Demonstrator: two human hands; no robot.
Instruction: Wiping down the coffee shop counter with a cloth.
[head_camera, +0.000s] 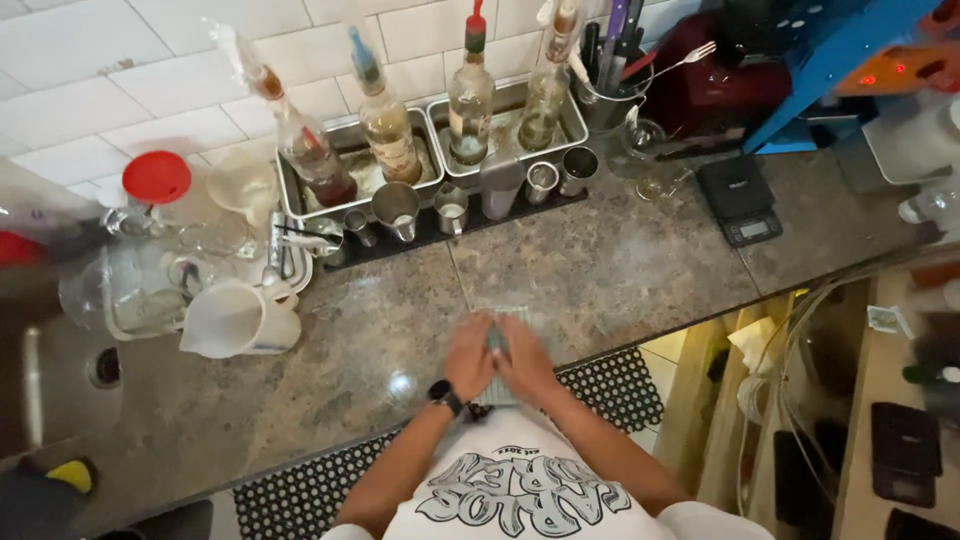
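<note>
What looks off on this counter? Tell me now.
One thing: a white plastic jug lies tipped on its side near the sink, its mouth facing left. No spill shows. The bottles stand in their metal trays. Both hands, left hand and right hand, press a grey cloth.

Two hands press together on a grey ribbed cloth (503, 345) that lies on the stone counter (600, 270). The left hand (468, 358) has a black watch (445, 396) on its wrist, and the right hand (527, 365) touches it. Behind them stand small metal cups (396, 210) and tall bottles (470, 100) in metal trays. A white jug (240, 318) sits to the left, and a black scale (740, 198) to the right.
</note>
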